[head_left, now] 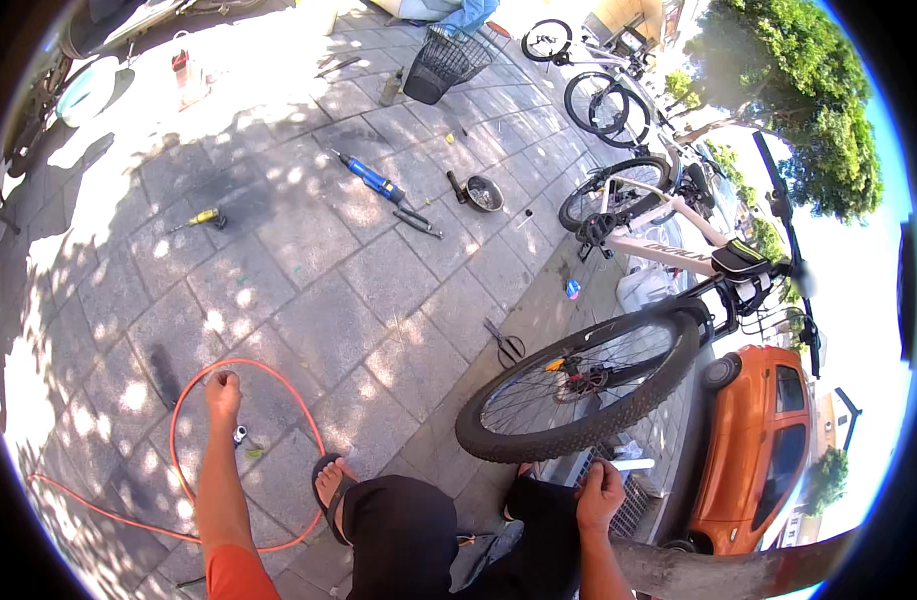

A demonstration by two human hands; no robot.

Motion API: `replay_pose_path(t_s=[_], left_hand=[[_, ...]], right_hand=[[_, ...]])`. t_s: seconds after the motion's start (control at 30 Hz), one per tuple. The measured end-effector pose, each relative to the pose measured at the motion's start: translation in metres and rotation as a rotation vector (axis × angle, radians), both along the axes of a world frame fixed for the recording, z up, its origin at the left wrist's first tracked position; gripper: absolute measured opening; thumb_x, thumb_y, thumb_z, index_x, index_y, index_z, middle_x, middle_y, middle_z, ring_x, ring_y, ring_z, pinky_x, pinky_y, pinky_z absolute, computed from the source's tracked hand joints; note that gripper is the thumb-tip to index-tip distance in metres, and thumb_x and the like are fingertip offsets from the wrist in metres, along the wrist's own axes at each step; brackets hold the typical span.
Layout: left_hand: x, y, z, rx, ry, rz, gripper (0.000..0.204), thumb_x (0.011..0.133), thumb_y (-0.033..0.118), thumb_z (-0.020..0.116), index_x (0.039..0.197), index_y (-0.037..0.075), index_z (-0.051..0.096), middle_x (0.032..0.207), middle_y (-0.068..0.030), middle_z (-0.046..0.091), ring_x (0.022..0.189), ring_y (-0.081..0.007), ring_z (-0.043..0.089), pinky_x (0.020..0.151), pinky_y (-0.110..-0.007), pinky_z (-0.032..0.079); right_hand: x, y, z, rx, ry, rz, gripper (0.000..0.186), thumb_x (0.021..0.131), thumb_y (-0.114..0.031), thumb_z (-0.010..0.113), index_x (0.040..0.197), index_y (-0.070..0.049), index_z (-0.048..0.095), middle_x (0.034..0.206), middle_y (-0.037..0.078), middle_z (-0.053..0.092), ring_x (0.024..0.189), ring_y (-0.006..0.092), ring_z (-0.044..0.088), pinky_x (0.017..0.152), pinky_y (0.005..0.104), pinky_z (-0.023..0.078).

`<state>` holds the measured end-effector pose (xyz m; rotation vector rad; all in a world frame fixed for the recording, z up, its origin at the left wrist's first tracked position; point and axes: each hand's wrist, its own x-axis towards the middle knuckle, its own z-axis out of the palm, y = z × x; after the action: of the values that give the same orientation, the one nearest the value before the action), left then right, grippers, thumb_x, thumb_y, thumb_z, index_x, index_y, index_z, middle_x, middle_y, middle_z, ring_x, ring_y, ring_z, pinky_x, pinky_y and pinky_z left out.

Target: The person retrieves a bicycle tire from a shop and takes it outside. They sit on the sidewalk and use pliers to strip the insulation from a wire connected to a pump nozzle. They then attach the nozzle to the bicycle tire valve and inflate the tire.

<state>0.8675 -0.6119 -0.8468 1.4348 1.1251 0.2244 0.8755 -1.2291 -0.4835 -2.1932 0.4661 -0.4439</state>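
My left hand (222, 398) reaches down over the paving with its fingers pinched. An orange hose (300, 398) loops on the ground right by its fingertips; whether they grip it or something small is hidden. Under that forearm lies a small silver fitting (240, 435). My right hand (602, 496) is closed near my right knee, its fingers pressed together. A white strip (634, 464) shows just beside its fingertips, and I cannot tell if they hold it. Beyond this hand stands a bicycle's knobbly front wheel (578, 447).
Black-handled scissors (504, 345) lie near the wheel. Farther out are a blue cylindrical tool (373, 180), a round metal pan (483, 194), a yellow-handled tool (206, 217) and a black wire basket (440, 66). More bicycles (603, 105) and an orange car (753, 450) stand to the right.
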Motion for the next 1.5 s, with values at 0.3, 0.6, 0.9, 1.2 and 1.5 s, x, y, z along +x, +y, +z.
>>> replay_pose_path(t_s=[0.3, 0.6, 0.9, 1.2, 1.5], left_hand=[[0.006, -0.234, 0.318, -0.904, -0.707, -0.632, 0.021, 0.096, 0.005, 0.07, 0.116, -0.001, 0.067, 0.097, -0.0084, 0.07, 0.074, -0.0145, 0.065, 0.057, -0.024, 0.047], [-0.034, -0.387, 0.481, -0.901, -0.649, -1.057, 0.033, 0.097, 0.005, 0.07, 0.129, 0.0, 0.061, 0.094, -0.0049, 0.07, 0.074, -0.011, 0.067, 0.058, -0.024, 0.051], [0.012, -0.456, 0.47, -0.149, -0.643, -1.087, 0.043, 0.096, 0.021, 0.076, 0.129, -0.002, 0.059, 0.099, -0.0105, 0.07, 0.085, -0.0185, 0.069, 0.073, -0.029, 0.056], [0.122, -0.534, 0.464, 1.193, -0.577, -0.992, 0.08, 0.089, 0.044, 0.079, 0.141, -0.007, 0.047, 0.125, -0.0271, 0.061, 0.117, -0.0439, 0.058, 0.102, -0.051, 0.046], [0.133, -0.536, 0.434, 1.163, -0.708, -0.927, 0.059, 0.09, 0.023, 0.076, 0.131, -0.008, 0.049, 0.111, -0.0269, 0.06, 0.107, -0.0458, 0.058, 0.092, -0.053, 0.045]], right_hand=[[-0.074, 0.03, 0.063, 0.139, -0.03, 0.433, 0.023, 0.099, -0.012, 0.071, 0.119, 0.001, 0.07, 0.082, 0.0, 0.065, 0.068, 0.0034, 0.057, 0.06, 0.0224, 0.046], [-0.076, 0.032, 0.137, 0.246, -0.341, 0.835, 0.026, 0.099, -0.009, 0.07, 0.124, -0.003, 0.07, 0.099, 0.004, 0.068, 0.082, 0.0091, 0.063, 0.07, 0.0254, 0.051], [-0.037, -0.045, 0.1, 0.818, -0.174, 0.64, 0.023, 0.104, -0.02, 0.064, 0.112, 0.001, 0.07, 0.084, 0.0, 0.066, 0.068, 0.0061, 0.06, 0.062, 0.0238, 0.05], [0.149, -0.091, 0.043, 1.473, 0.074, 0.24, 0.019, 0.1, -0.023, 0.065, 0.095, -0.006, 0.067, 0.08, 0.002, 0.064, 0.062, 0.0128, 0.059, 0.052, 0.0283, 0.047], [0.175, -0.075, 0.022, 1.85, 0.153, 0.435, 0.019, 0.105, -0.025, 0.062, 0.101, -0.006, 0.063, 0.073, -0.005, 0.053, 0.055, 0.0049, 0.045, 0.042, 0.0207, 0.032]])
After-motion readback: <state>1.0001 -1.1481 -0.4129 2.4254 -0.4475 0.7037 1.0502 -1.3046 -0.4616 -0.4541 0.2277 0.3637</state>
